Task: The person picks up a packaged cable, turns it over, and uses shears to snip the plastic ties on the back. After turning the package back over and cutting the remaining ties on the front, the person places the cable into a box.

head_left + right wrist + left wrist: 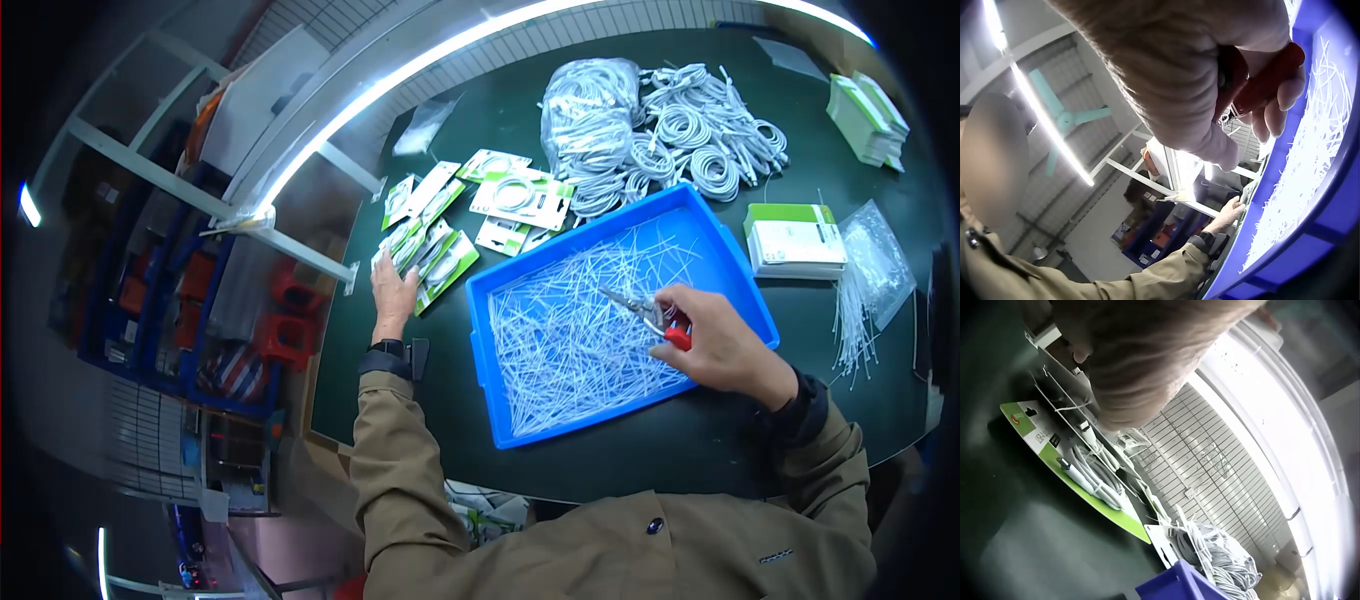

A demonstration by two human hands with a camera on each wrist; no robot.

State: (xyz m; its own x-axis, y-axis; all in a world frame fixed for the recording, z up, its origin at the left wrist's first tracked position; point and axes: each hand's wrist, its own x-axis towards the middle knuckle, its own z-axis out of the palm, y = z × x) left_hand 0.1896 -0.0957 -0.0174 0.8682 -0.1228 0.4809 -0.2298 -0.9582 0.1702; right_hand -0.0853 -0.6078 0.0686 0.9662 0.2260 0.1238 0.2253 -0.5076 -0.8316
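Observation:
In the head view my left hand reaches to a pile of green-and-white carded cables, fingers stretched out at its near edge. The left wrist view shows one upright card with a coiled grey cable close below the hand; the fingertips are hidden there. My right hand holds small pliers with red handles, their pointed metal jaws partly spread and aimed left. They hover over a blue tray strewn with thin white plastic ties. The right wrist view shows fingers curled round the red handles.
Behind the tray lie a bagged bundle of grey cables and loose coils. To the right are stacked cards, a clear bag and another card stack. A white metal frame borders the table's left side.

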